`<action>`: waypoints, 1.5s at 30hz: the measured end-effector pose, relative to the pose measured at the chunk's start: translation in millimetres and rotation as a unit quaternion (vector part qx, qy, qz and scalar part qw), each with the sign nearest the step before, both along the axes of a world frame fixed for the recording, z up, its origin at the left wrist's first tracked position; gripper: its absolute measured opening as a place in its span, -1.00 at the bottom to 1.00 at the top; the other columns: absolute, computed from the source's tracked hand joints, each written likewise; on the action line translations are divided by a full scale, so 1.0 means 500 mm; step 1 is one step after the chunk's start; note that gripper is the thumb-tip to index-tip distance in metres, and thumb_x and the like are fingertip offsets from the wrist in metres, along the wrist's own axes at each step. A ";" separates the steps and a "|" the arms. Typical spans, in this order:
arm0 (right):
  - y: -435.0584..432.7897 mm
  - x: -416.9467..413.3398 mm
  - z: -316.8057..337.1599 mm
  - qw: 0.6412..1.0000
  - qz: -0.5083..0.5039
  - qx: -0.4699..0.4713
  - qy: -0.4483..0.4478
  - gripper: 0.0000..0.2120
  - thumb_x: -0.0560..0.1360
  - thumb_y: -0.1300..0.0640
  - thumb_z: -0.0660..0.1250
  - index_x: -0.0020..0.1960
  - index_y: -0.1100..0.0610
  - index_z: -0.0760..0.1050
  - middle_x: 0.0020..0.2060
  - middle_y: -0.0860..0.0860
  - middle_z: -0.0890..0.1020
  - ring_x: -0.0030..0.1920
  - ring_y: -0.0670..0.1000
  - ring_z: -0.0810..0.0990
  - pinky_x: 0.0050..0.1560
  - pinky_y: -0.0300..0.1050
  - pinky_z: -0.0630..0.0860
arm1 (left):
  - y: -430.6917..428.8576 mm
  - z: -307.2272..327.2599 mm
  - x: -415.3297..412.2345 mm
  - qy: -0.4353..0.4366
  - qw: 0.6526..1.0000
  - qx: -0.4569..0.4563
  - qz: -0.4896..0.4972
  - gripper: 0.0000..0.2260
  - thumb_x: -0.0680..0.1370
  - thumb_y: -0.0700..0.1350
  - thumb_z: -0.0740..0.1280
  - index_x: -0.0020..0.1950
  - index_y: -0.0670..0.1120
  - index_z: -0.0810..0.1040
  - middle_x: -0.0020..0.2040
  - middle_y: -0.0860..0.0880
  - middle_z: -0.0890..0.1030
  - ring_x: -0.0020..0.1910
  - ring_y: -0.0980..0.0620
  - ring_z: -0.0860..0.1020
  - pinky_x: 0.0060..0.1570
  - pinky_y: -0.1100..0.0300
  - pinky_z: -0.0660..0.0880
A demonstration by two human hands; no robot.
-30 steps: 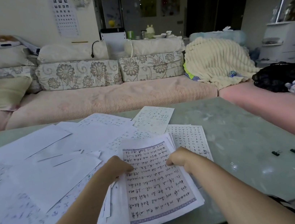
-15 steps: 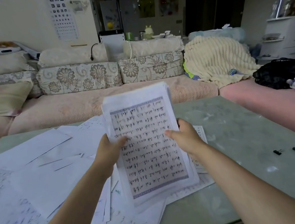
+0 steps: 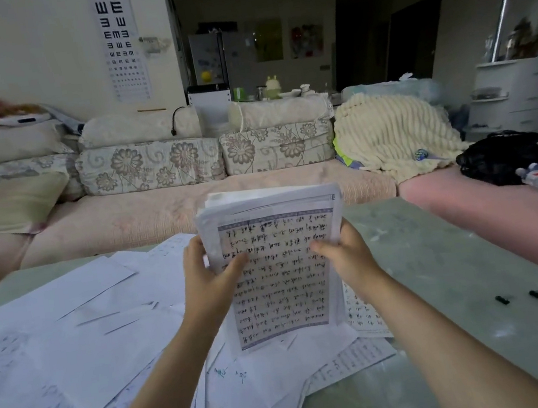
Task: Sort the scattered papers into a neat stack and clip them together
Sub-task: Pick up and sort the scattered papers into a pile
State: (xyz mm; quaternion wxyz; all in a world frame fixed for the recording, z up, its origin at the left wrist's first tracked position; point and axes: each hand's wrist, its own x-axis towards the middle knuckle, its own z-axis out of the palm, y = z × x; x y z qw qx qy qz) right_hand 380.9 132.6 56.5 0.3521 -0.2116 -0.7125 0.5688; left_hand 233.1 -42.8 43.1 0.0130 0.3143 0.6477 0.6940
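Sheets (image 3: 279, 271) stand upright, pinched by left hand (image 3: 207, 278) and right hand (image 3: 345, 253) — uneven top edges; a loosened pinch risks slippage onto loose papers (image 3: 82, 337).

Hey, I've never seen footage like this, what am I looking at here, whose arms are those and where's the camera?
The camera sits on a person's head, looking forward and down, so the two bare arms are their own. There is only this one view. The left hand and right hand hold a bundle of handwritten sheets upright above a pale green table. Loose papers lie scattered over the table's left side. Two small black binder clips wait on the right. A sofa stands behind.
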 end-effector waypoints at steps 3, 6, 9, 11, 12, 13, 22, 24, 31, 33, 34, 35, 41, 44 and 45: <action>-0.004 -0.001 0.005 1.000 0.006 -0.002 0.001 -0.74 0.53 0.27 0.37 0.19 0.08 0.54 -0.01 -0.05 0.72 -0.03 -0.12 0.70 -0.01 -0.17 0.56 | -0.002 0.004 -0.018 0.041 0.999 -0.029 0.013 -0.16 0.27 0.18 0.55 0.43 0.23 0.16 0.41 0.10 0.30 0.39 0.01 0.37 0.25 -0.06 0.44; -0.007 0.000 0.008 1.000 0.001 -0.015 0.003 -0.77 0.53 0.32 0.34 0.13 0.09 0.56 -0.05 -0.03 0.73 -0.05 -0.10 0.70 -0.05 -0.16 0.55 | -0.003 0.013 -0.021 -0.047 0.994 0.020 -0.100 -0.19 0.31 0.07 0.56 0.43 0.20 0.17 0.30 -0.03 0.50 0.16 0.01 0.60 0.03 -0.01 0.60; 0.000 0.001 0.009 0.999 -0.002 -0.037 0.008 -0.76 0.51 0.37 0.30 0.08 0.11 0.57 -0.06 0.02 0.73 -0.02 0.02 0.71 -0.03 -0.06 0.57 | -0.013 0.028 -0.030 -0.060 0.989 0.011 -0.131 -0.40 0.35 0.06 0.49 0.34 -0.01 0.41 0.14 -0.06 0.63 0.05 -0.01 0.66 -0.08 0.09 0.62; 0.005 -0.001 0.007 0.999 -0.003 -0.037 0.008 -0.75 0.50 0.37 0.30 0.09 0.12 0.58 -0.05 0.03 0.73 0.01 0.05 0.70 0.01 -0.01 0.58 | -0.014 0.032 -0.031 -0.061 0.987 0.002 -0.149 -0.59 0.43 0.02 0.45 0.24 -0.04 0.53 0.08 -0.06 0.68 0.05 -0.07 0.66 -0.03 0.00 0.61; 0.004 -0.004 0.007 1.000 -0.003 -0.026 0.003 -0.74 0.50 0.36 0.31 0.11 0.10 0.57 -0.04 0.01 0.73 0.01 0.01 0.70 0.02 -0.02 0.58 | -0.010 0.032 -0.025 -0.065 0.987 0.010 -0.143 -0.67 0.47 -0.03 0.43 0.21 -0.05 0.56 0.05 -0.06 0.69 0.04 -0.10 0.67 -0.03 -0.03 0.61; 0.001 -0.007 0.007 1.000 -0.001 -0.011 -0.003 -0.71 0.50 0.35 0.33 0.15 0.07 0.55 -0.02 -0.02 0.72 0.01 -0.03 0.69 0.03 -0.05 0.57 | -0.004 0.032 -0.016 -0.070 0.989 0.028 -0.127 -0.72 0.50 -0.09 0.43 0.20 -0.06 0.56 0.03 -0.06 0.70 0.02 -0.11 0.67 -0.05 -0.03 0.61; -0.025 -0.021 0.040 0.998 -0.047 0.018 0.048 -0.64 0.46 0.39 0.29 0.13 0.00 0.42 0.00 0.19 0.60 -0.07 0.13 0.61 -0.03 0.05 0.56 | 0.011 0.093 0.024 -0.055 0.990 0.133 0.002 -0.67 0.53 -0.10 0.40 0.23 0.10 0.38 0.15 -0.02 0.55 0.04 0.01 0.61 -0.14 0.14 0.59; -0.033 -0.027 0.049 0.997 -0.047 0.020 0.059 -0.59 0.46 0.42 0.26 0.13 -0.02 0.40 -0.01 0.14 0.61 -0.05 0.08 0.61 -0.08 -0.05 0.54 | 0.020 0.116 0.024 -0.046 0.991 0.122 0.030 -0.68 0.48 0.13 0.41 0.18 0.20 0.42 0.20 0.04 0.50 0.17 0.03 0.53 0.04 0.05 0.55; -0.028 -0.049 0.074 0.985 -0.047 -0.129 0.103 -0.47 0.35 -0.20 0.29 0.22 0.05 0.54 0.14 0.06 0.62 0.23 0.22 0.56 0.24 0.10 0.47 | 0.061 0.149 0.021 -0.107 0.981 0.125 0.099 -0.94 0.49 0.01 0.36 -0.08 0.06 0.54 -0.23 0.02 0.53 -0.47 0.10 0.41 -0.43 0.17 0.38; -0.028 -0.055 0.094 0.982 -0.060 -0.159 0.085 -0.17 0.27 -0.50 0.22 0.41 -0.07 0.44 0.31 -0.10 0.51 0.35 0.02 0.45 0.41 0.12 0.34 | 0.067 0.147 0.021 -0.095 0.983 0.128 0.097 -0.97 0.49 -0.02 0.34 -0.09 0.07 0.53 -0.23 0.02 0.52 -0.46 0.10 0.39 -0.46 0.20 0.34; -0.027 -0.058 0.103 0.983 -0.068 -0.157 0.063 -0.10 0.23 -0.55 0.19 0.43 -0.08 0.42 0.32 -0.09 0.50 0.33 0.01 0.45 0.41 0.14 0.34 | 0.067 0.146 0.022 -0.085 0.983 0.128 0.098 -0.97 0.50 -0.03 0.34 -0.08 0.07 0.53 -0.21 0.02 0.52 -0.45 0.11 0.39 -0.47 0.20 0.34; -0.023 -0.063 0.104 0.984 -0.075 -0.156 0.050 -0.11 0.22 -0.54 0.21 0.40 -0.06 0.44 0.29 -0.06 0.53 0.29 0.03 0.48 0.38 0.15 0.37 | 0.067 0.146 0.021 -0.077 0.983 0.132 0.100 -0.96 0.51 -0.05 0.34 -0.06 0.06 0.52 -0.18 0.03 0.54 -0.45 0.13 0.40 -0.49 0.22 0.35; -0.014 -0.073 0.107 0.989 -0.102 -0.096 0.046 -0.50 0.59 -0.27 0.14 0.30 0.06 0.51 0.08 -0.07 0.54 0.10 -0.04 0.47 0.17 -0.04 0.39 | 0.051 0.141 0.005 -0.031 0.990 0.121 0.057 -0.73 0.49 0.08 0.43 0.12 0.08 0.48 -0.03 0.04 0.60 -0.15 0.08 0.56 -0.25 0.07 0.49; -0.017 -0.065 0.103 0.996 -0.058 -0.049 0.037 -0.35 0.53 -0.40 0.09 0.37 0.05 0.43 0.20 -0.05 0.52 0.20 -0.05 0.45 0.25 -0.05 0.36 | 0.034 0.127 -0.002 0.000 0.997 0.070 0.025 -0.55 0.43 0.02 0.51 0.23 0.09 0.40 -0.01 0.10 0.58 -0.09 0.14 0.60 -0.19 0.17 0.56; -0.020 -0.061 0.099 0.997 -0.029 -0.051 0.044 -0.30 0.49 -0.43 0.12 0.41 0.04 0.40 0.22 -0.09 0.49 0.25 -0.07 0.43 0.26 -0.08 0.33 | 0.029 0.123 -0.007 0.000 0.998 0.061 0.024 -0.54 0.42 -0.02 0.52 0.23 0.07 0.40 -0.02 0.09 0.59 -0.11 0.15 0.60 -0.19 0.19 0.56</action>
